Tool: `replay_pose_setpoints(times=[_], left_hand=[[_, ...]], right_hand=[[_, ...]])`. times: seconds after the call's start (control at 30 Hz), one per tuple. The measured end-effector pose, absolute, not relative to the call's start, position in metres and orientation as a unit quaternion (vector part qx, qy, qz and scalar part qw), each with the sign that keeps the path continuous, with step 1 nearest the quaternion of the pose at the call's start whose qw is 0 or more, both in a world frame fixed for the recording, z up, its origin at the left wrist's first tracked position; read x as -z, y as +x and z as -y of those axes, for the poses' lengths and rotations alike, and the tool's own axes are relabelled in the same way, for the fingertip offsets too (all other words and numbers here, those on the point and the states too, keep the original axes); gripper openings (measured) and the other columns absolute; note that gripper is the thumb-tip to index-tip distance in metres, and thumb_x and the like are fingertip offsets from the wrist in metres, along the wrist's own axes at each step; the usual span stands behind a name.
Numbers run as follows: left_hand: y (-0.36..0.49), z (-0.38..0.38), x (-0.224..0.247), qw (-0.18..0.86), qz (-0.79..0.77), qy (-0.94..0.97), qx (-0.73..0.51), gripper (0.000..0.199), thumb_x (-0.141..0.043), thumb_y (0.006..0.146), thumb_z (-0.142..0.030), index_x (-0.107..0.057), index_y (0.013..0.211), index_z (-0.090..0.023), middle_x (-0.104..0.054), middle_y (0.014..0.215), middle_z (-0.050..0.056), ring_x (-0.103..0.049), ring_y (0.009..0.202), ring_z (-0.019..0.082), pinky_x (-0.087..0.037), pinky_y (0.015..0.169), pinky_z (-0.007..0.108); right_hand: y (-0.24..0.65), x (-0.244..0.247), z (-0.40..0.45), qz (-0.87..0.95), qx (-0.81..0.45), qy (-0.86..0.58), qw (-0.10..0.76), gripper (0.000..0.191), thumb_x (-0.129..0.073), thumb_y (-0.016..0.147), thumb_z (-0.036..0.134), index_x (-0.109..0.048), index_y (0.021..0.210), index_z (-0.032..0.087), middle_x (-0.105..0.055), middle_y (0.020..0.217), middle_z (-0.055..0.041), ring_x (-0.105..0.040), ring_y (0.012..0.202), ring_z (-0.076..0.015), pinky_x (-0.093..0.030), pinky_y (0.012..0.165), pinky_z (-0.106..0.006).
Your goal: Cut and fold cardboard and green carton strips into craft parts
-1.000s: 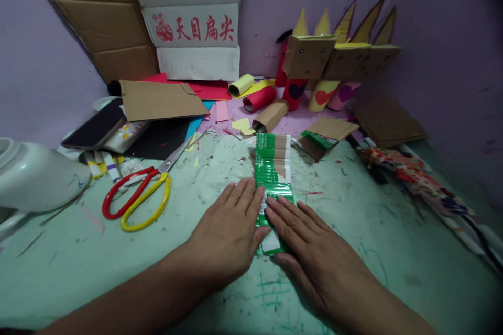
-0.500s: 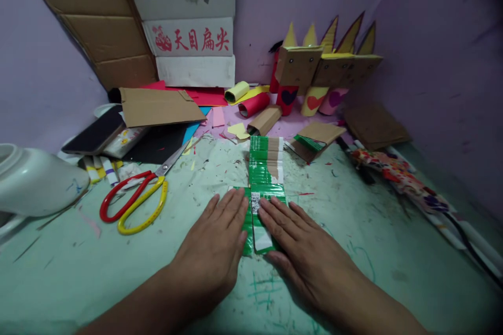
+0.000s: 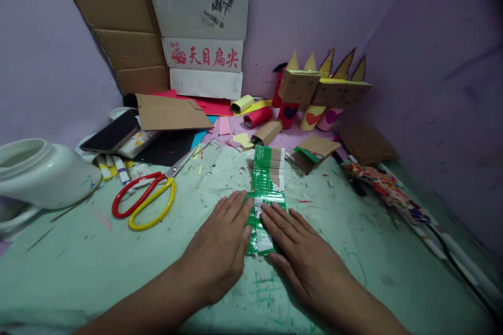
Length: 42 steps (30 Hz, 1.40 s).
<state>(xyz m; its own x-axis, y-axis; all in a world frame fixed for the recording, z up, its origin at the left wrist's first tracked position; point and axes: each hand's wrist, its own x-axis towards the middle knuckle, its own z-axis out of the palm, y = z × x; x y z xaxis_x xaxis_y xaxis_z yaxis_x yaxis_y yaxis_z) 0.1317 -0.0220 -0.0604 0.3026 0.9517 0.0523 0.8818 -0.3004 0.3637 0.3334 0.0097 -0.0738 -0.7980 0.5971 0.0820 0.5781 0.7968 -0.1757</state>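
A piece of green printed cardboard (image 3: 262, 167) lies flat in front of me, its far end showing brown where the print has peeled away. My left hand (image 3: 222, 238) rests palm down on its left side, fingers stretched out. On the right part, beside a small printed code, my right hand (image 3: 301, 243) presses with flat fingers. A narrow seam runs between the two parts under my hands. Both palms hide much of the near cardboard. Left of my hands lie scissors (image 3: 173, 171) with one red and one yellow handle, blades apart.
Behind stand several cardboard figures (image 3: 301, 86) with paper spikes. A folded cardboard piece (image 3: 314, 149) and a cardboard tube (image 3: 268, 132) lie nearer. On the left are a white jar (image 3: 51, 175), a phone (image 3: 112, 131) and a cardboard sheet (image 3: 173, 112). A patterned strip (image 3: 389, 191) with a cable lies right.
The view has tilted up slightly and turned a little left, so the scene sits lower and the left-side items further right. Both hands stay flat on the cardboard; the seam between its parts looks narrower.
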Motion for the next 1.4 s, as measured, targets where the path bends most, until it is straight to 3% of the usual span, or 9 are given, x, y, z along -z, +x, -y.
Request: replay_pose_setpoints(times=[0.23,0.43,0.57,0.77,0.9,1.07,1.17,1.27,1.4], left_hand=[[0.113,0.027,0.058,0.228,-0.583,0.727,-0.282,0.038,-0.040,0.087,-0.023,-0.056,0.121,-0.021,-0.045,0.142,0.006,-0.036,0.133,0.023,-0.033,0.109,0.046],[0.118,0.028,0.062,0.159,-0.576,0.785,-0.163,0.080,-0.055,0.068,-0.019,-0.027,0.143,-0.018,-0.020,0.153,0.012,-0.013,0.141,0.030,-0.022,0.111,0.056],[0.120,0.027,0.062,0.152,-0.567,0.794,-0.158,0.075,-0.055,0.069,-0.020,-0.032,0.140,-0.019,-0.033,0.148,0.012,-0.022,0.139,0.028,-0.021,0.113,0.054],[0.108,0.027,0.051,0.232,-0.578,0.762,-0.179,0.081,-0.055,0.069,-0.021,-0.022,0.144,-0.015,-0.025,0.152,0.014,-0.021,0.139,0.030,-0.027,0.110,0.054],[0.098,0.020,0.036,0.247,-0.587,0.742,-0.208,0.075,-0.050,0.067,-0.013,-0.031,0.140,-0.017,-0.030,0.150,0.012,-0.029,0.136,0.025,-0.030,0.110,0.047],[0.110,-0.003,0.020,0.222,-0.534,0.811,-0.088,0.080,-0.064,0.067,-0.020,-0.032,0.140,-0.020,-0.025,0.151,0.014,-0.020,0.139,0.032,-0.026,0.109,0.054],[0.119,-0.016,0.013,0.199,-0.497,0.844,-0.035,0.085,-0.070,0.063,-0.019,-0.033,0.140,-0.019,-0.041,0.141,0.016,-0.034,0.131,0.034,-0.025,0.107,0.056],[0.120,-0.022,0.005,0.188,-0.498,0.846,-0.016,0.075,-0.069,0.064,-0.014,-0.042,0.134,-0.023,-0.057,0.115,0.010,-0.053,0.107,0.028,-0.043,0.093,0.045],[0.102,-0.023,-0.007,0.195,-0.492,0.848,0.010,0.017,-0.064,0.069,-0.014,-0.064,0.084,-0.022,-0.058,0.088,0.004,-0.055,0.083,0.021,-0.046,0.072,0.033]], right_hand=[[0.331,0.072,-0.010,0.943,-0.077,-0.315,0.071,0.054,-0.038,0.095,0.031,-0.024,0.145,0.015,-0.025,0.151,-0.0067,-0.024,0.138,-0.0237,-0.032,0.109,-0.052],[0.334,0.071,-0.010,0.941,-0.095,-0.312,0.090,0.054,-0.041,0.094,0.030,-0.027,0.144,0.016,-0.028,0.150,-0.0073,-0.026,0.138,-0.0243,-0.032,0.109,-0.053],[0.335,0.071,-0.010,0.938,-0.104,-0.312,0.113,0.055,-0.046,0.092,0.027,-0.028,0.144,0.019,-0.031,0.149,-0.0072,-0.029,0.136,-0.0249,-0.033,0.108,-0.052],[0.335,0.071,-0.010,0.938,-0.097,-0.311,0.115,0.054,-0.047,0.092,0.027,-0.031,0.143,0.018,-0.032,0.149,-0.0073,-0.031,0.136,-0.0253,-0.035,0.107,-0.051],[0.336,0.073,-0.010,0.940,-0.085,-0.310,0.114,0.053,-0.044,0.093,0.028,-0.030,0.143,0.018,-0.031,0.149,-0.0065,-0.031,0.136,-0.0251,-0.036,0.107,-0.052],[0.336,0.076,-0.011,0.939,-0.090,-0.309,0.122,0.055,-0.046,0.092,0.028,-0.030,0.144,0.019,-0.032,0.149,-0.0065,-0.032,0.135,-0.0253,-0.037,0.107,-0.050],[0.336,0.076,-0.011,0.939,-0.094,-0.305,0.130,0.056,-0.046,0.092,0.031,-0.029,0.144,0.019,-0.035,0.147,-0.0068,-0.033,0.135,-0.0252,-0.038,0.106,-0.050],[0.336,0.075,-0.012,0.940,-0.087,-0.305,0.122,0.055,-0.046,0.092,0.031,-0.032,0.143,0.018,-0.035,0.147,-0.0068,-0.033,0.135,-0.0250,-0.039,0.105,-0.050],[0.335,0.074,-0.011,0.940,-0.083,-0.310,0.115,0.051,-0.045,0.093,0.030,-0.035,0.141,0.018,-0.034,0.148,-0.0065,-0.033,0.135,-0.0248,-0.039,0.105,-0.050]])
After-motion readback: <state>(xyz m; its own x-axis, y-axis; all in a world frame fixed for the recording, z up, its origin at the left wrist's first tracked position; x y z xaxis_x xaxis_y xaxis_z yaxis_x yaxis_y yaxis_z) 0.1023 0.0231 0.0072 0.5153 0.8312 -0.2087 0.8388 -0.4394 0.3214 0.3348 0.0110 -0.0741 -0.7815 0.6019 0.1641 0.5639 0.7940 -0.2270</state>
